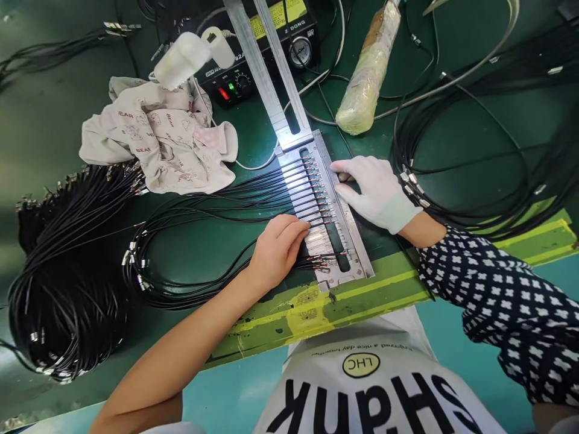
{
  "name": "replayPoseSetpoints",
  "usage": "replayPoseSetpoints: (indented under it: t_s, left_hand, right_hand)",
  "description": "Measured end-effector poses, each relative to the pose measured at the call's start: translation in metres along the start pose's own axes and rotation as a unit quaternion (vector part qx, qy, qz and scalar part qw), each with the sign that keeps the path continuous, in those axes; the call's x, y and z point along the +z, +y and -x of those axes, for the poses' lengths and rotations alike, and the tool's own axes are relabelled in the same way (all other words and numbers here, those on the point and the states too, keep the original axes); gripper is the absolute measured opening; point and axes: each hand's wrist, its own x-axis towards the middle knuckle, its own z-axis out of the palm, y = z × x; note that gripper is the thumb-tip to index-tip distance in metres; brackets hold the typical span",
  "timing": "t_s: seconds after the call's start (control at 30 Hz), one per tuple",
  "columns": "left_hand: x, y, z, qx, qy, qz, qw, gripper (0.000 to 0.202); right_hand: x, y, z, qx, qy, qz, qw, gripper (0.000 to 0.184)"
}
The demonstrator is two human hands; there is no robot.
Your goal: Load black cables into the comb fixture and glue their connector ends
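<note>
Metal fixture plate (350, 232), ribbed, lying flat on the green worktop (45, 120) between the two hands. Left hand (277, 248): bare, fingers pressed together and curled, tips resting on black cables (217, 208) where they cross the plate's ribs. Right hand (377, 191): white-gloved, fingers loosely spread, lying flat on the plate's far edge, holding nothing. Cable ends, red-tipped, sit in a row in the plate's slot between both hands. Cable bundle (67, 289), black, coiled, well to the left of the left hand. Printed cloth (158, 141), crumpled, beyond the left hand. Wrapped roll (368, 72), beyond the right hand. Control box (253, 60) with lit indicators, further beyond, behind a metal rail (271, 78).
</note>
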Motion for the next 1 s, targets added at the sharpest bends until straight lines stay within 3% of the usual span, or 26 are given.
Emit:
replayPoseSetpoints:
  t_s: [0.37,0.47,0.6,0.8,1.0]
  left_hand:
    - [-0.007,-0.006,0.0,0.044,-0.03,-0.019,0.998,0.029]
    - [-0.01,-0.002,0.008,0.03,-0.026,-0.063,0.997,0.034]
    - [-0.009,0.001,0.016,0.013,-0.065,-0.048,0.997,0.038]
    - [-0.026,0.007,0.015,-0.068,-0.108,0.051,0.99,0.035]
    - [-0.047,0.021,0.029,-0.15,-0.207,0.137,0.957,0.02]
  right_hand:
    - [0.0,-0.001,-0.001,-0.001,-0.003,0.002,1.0,0.032]
    - [0.0,-0.001,-0.002,0.0,-0.001,-0.001,1.0,0.031]
    - [0.001,-0.001,-0.002,0.002,-0.001,0.009,1.0,0.033]
    - [0.002,0.002,0.001,-0.002,0.004,0.011,1.0,0.034]
    - [0.003,0.004,0.003,-0.008,0.003,0.002,1.0,0.035]
